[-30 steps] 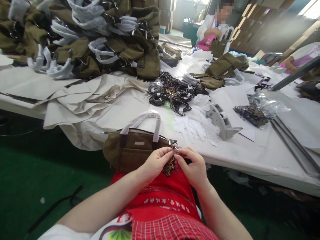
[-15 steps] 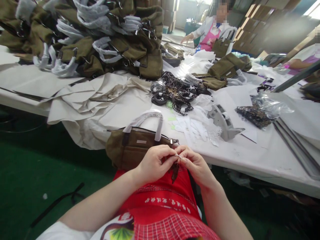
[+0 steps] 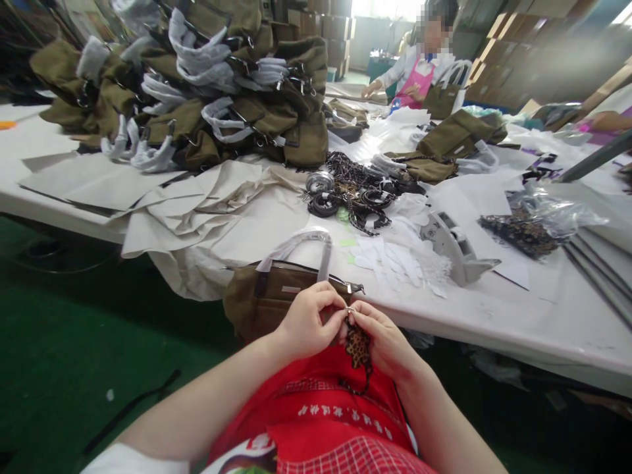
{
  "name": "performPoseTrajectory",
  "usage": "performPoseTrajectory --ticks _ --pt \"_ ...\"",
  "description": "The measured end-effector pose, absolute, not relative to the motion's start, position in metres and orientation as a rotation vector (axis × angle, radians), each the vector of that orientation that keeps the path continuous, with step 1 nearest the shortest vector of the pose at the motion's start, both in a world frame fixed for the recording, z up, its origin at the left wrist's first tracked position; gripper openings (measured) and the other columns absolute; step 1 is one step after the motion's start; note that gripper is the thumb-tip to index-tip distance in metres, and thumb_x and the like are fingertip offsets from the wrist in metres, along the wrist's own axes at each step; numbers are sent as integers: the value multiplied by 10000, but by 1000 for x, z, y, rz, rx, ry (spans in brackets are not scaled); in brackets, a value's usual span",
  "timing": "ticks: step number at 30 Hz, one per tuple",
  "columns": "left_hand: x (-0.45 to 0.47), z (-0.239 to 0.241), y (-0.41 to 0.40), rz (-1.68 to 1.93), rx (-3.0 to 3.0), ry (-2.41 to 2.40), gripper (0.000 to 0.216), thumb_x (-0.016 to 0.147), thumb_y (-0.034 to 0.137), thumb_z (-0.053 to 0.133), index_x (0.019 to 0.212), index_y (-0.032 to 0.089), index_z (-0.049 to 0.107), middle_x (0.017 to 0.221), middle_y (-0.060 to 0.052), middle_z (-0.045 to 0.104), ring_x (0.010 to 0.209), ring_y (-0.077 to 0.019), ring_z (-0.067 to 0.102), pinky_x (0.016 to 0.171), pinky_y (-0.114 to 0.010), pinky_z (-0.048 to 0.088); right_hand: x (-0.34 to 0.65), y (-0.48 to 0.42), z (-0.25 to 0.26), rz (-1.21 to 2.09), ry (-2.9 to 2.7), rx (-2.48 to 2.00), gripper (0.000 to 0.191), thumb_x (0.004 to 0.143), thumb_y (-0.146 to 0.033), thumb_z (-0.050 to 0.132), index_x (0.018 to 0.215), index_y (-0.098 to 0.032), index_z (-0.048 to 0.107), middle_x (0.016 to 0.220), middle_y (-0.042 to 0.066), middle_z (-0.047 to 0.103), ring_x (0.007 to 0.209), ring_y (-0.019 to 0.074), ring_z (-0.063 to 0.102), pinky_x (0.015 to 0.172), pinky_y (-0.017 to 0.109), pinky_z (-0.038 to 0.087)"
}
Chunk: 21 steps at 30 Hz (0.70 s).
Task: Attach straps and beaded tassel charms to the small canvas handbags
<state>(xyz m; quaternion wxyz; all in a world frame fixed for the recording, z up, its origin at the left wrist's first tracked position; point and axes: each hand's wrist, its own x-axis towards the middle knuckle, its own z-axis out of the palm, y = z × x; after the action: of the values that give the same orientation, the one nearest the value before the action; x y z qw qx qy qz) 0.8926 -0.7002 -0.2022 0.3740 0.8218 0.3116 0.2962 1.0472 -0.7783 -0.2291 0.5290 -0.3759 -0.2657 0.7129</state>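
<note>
small ring in both hands

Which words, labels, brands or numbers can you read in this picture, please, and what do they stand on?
No text can be read with certainty.
Red apron: a line of white characters, upside down in this view, too small and blurred to quote.
Emblem low on the apron: too blurred to read.
Small plate on the olive bag: no lettering can be made out.
</note>
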Motion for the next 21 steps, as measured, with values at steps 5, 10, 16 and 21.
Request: performPoseTrajectory --ticks 5,10,16,21 --pt "921 -200 -641 298 2829 437 350 819 128 522 1140 142 660 1197 -119 667 1124 -221 602 1132 -412 312 1042 -742 -249 1703 -637 -994 265 759 -399 725 755 -195 555 649 0 663 581 146 599 595 276 471" --pt "921 -193 -601 -193 3202 405 191 801 139 539 820 131 728 801 -111 741 798 -204 686 1155 -432 220 1038 -714 -273 1681 -614 -1042 324 693 -434 755 726 -192 543 628 2 670 574 141 616 572 251 463" --pt "896 -171 -598 -337 3226 449 231 779 316 643 808 115 751 824 -164 739 839 -269 668 969 -406 381 1041 -712 -276 1711 -615 -1062 343 685 -452 772 753 -179 575 635 11 684 552 127 615 576 244 477" --pt "895 -164 -600 -549 2909 598 298 859 334 547 809 152 777 804 -146 744 806 -260 665 788 -347 429 1037 -712 -268 1749 -643 -1077 326 677 -434 784 734 -173 598 619 5 678 531 116 602 552 230 467"
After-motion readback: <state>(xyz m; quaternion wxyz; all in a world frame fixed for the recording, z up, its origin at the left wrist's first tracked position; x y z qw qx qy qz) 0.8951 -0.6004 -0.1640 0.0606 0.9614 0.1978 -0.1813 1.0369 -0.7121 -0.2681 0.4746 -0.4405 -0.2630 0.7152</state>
